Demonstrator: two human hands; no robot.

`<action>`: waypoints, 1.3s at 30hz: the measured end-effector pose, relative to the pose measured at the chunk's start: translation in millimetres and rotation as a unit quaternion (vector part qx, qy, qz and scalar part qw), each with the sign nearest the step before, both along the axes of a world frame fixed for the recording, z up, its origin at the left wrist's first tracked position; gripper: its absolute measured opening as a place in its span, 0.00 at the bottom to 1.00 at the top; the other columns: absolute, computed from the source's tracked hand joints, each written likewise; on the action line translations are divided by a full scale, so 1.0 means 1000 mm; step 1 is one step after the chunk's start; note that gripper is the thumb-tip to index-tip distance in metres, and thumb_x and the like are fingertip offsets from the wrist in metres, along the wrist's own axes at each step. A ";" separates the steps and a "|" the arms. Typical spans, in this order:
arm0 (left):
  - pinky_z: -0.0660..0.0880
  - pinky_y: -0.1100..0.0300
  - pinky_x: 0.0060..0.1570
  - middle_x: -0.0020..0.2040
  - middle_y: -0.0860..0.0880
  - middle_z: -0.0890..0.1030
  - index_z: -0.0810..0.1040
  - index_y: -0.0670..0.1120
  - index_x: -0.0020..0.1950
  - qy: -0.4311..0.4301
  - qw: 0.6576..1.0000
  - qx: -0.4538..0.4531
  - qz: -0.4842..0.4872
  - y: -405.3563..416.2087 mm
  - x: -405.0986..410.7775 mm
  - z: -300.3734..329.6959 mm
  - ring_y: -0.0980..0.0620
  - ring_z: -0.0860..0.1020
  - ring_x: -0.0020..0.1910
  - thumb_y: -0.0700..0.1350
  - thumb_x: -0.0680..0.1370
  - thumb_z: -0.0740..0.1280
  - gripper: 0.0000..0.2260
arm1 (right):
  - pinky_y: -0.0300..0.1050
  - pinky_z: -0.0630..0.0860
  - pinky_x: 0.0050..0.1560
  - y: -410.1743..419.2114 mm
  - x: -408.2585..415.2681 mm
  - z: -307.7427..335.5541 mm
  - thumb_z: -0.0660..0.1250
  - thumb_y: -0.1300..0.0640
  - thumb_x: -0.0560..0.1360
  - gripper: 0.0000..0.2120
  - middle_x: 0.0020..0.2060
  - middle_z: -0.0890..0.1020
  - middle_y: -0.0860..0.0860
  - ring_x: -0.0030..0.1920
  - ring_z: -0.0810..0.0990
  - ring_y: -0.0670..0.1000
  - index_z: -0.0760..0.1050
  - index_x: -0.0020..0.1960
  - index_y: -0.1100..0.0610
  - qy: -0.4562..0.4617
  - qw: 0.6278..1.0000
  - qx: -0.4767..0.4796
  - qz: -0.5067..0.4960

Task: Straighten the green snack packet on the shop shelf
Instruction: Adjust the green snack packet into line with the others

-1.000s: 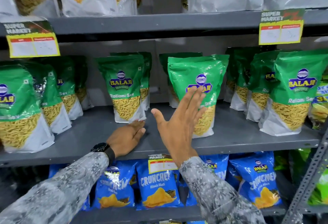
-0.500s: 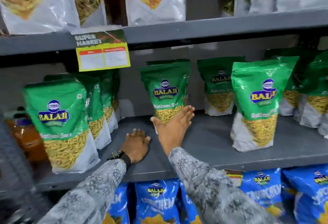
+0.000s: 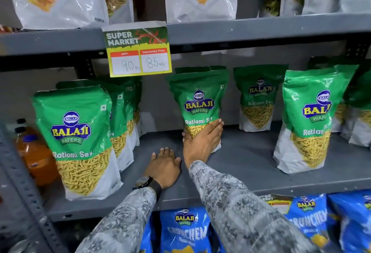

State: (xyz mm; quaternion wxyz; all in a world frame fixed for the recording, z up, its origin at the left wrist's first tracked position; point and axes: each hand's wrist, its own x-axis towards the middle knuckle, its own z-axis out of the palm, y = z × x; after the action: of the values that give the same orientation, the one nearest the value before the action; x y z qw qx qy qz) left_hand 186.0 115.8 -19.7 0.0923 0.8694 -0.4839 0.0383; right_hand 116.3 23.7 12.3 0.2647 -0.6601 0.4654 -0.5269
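Observation:
A green Balaji Ratlami Sev packet (image 3: 198,100) stands upright in the middle of the grey shelf (image 3: 247,162), set back from the front edge. My right hand (image 3: 202,142) wraps its lower part, fingers across the front and thumb at its left edge. My left hand (image 3: 163,167) rests flat, palm down, on the shelf just left of and in front of that packet, holding nothing. A black watch sits on that wrist.
Other green packets stand at the front left (image 3: 78,138), behind it, at the back (image 3: 259,98) and at the right (image 3: 307,120). An orange bottle (image 3: 34,152) sits far left. A price tag (image 3: 138,52) hangs from the upper shelf. Blue packets (image 3: 186,230) fill the shelf below.
My right hand moved left from the packet at the right to the middle packet and closed around its lower part. The view shifted left. My left hand stayed on the shelf.

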 end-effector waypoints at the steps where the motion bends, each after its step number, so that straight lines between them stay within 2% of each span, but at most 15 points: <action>1: 0.51 0.44 0.78 0.80 0.41 0.60 0.60 0.41 0.78 0.001 1.000 -0.001 0.000 0.000 0.000 0.000 0.44 0.56 0.80 0.53 0.84 0.47 0.26 | 0.59 0.55 0.81 0.001 -0.002 0.000 0.80 0.46 0.69 0.61 0.82 0.54 0.66 0.82 0.56 0.65 0.43 0.82 0.68 0.004 1.000 -0.002 -0.002; 11: 0.50 0.46 0.79 0.81 0.43 0.58 0.59 0.42 0.79 0.012 1.000 0.014 0.013 0.000 -0.003 0.003 0.45 0.55 0.81 0.55 0.84 0.46 0.27 | 0.60 0.59 0.78 0.031 -0.061 -0.009 0.81 0.50 0.69 0.60 0.80 0.57 0.65 0.78 0.60 0.65 0.42 0.82 0.67 -0.012 1.000 -0.023 0.002; 17: 0.53 0.43 0.78 0.80 0.41 0.62 0.63 0.42 0.77 0.010 1.000 0.020 0.010 0.001 -0.003 0.005 0.44 0.58 0.80 0.55 0.84 0.47 0.26 | 0.60 0.58 0.78 0.061 -0.107 -0.014 0.80 0.51 0.70 0.60 0.81 0.55 0.61 0.80 0.58 0.63 0.40 0.83 0.63 -0.020 0.999 -0.032 0.014; 22: 0.55 0.41 0.76 0.78 0.40 0.64 0.68 0.42 0.73 0.015 1.000 0.008 0.007 0.001 -0.005 0.007 0.43 0.61 0.78 0.53 0.84 0.49 0.23 | 0.59 0.53 0.80 0.084 -0.137 -0.018 0.79 0.52 0.72 0.60 0.81 0.52 0.58 0.81 0.55 0.59 0.36 0.83 0.59 -0.030 0.998 -0.034 0.037; 27: 0.54 0.40 0.76 0.78 0.39 0.64 0.67 0.41 0.72 0.024 1.000 0.015 0.010 0.002 -0.007 0.008 0.42 0.60 0.78 0.52 0.84 0.50 0.22 | 0.62 0.54 0.81 0.100 -0.155 -0.021 0.79 0.51 0.72 0.60 0.81 0.51 0.54 0.80 0.55 0.57 0.34 0.83 0.55 -0.034 0.998 -0.034 0.047; 32: 0.54 0.40 0.76 0.77 0.38 0.65 0.67 0.40 0.72 0.019 1.000 0.017 0.011 0.001 -0.009 0.010 0.42 0.61 0.78 0.51 0.84 0.50 0.22 | 0.63 0.54 0.81 0.100 -0.163 -0.018 0.80 0.46 0.70 0.62 0.81 0.51 0.53 0.81 0.53 0.56 0.34 0.83 0.53 -0.036 0.996 -0.033 0.069; 36: 0.53 0.41 0.77 0.78 0.39 0.63 0.66 0.41 0.73 0.017 1.000 0.017 0.008 0.002 -0.010 0.011 0.43 0.60 0.79 0.52 0.84 0.49 0.22 | 0.60 0.41 0.83 0.095 -0.174 -0.018 0.80 0.36 0.65 0.69 0.83 0.43 0.45 0.84 0.43 0.51 0.28 0.81 0.46 -0.043 0.992 -0.027 0.117; 39: 0.52 0.40 0.77 0.78 0.40 0.63 0.66 0.41 0.73 0.020 1.000 0.012 0.002 0.002 -0.008 0.009 0.43 0.60 0.79 0.53 0.84 0.49 0.23 | 0.61 0.38 0.82 0.090 -0.192 -0.024 0.76 0.29 0.63 0.68 0.83 0.40 0.41 0.83 0.36 0.44 0.27 0.80 0.41 -0.072 0.986 -0.030 0.150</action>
State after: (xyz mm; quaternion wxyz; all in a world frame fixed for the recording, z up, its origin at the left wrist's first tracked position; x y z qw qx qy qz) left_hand 177.7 118.0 -10.2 0.0913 0.8722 -0.4804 0.0147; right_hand -75.5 113.9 -11.6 0.3541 -0.6904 0.3245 -0.5410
